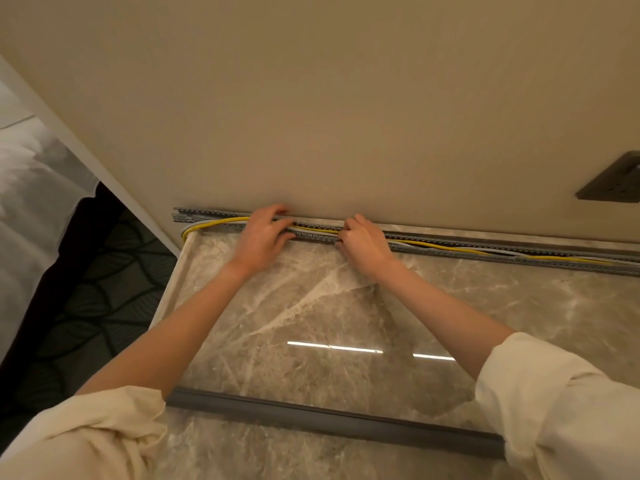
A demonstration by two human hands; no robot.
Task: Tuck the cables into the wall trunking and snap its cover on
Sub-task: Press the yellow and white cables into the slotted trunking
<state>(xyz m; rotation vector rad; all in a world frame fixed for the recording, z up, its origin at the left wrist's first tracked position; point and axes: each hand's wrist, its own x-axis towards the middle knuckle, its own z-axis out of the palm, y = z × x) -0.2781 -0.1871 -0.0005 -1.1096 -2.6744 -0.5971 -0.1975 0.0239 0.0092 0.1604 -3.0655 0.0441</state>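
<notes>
Grip: left hand [261, 237] lies with straight fingers pressing on the cables [460, 247] and trunking [450, 252]; right hand [363, 242] has fingers curled down at the channel, pinch unclear (cannot tell). One slotted grey trunking runs along the wall foot at the tabletop [311, 323] back edge, open. Cables counted: one yellow, at least two grey. One cover [329, 419] lies loose on the near tabletop, ends hidden under both sleeves. One wall socket plate [613, 185], cut off right.
</notes>
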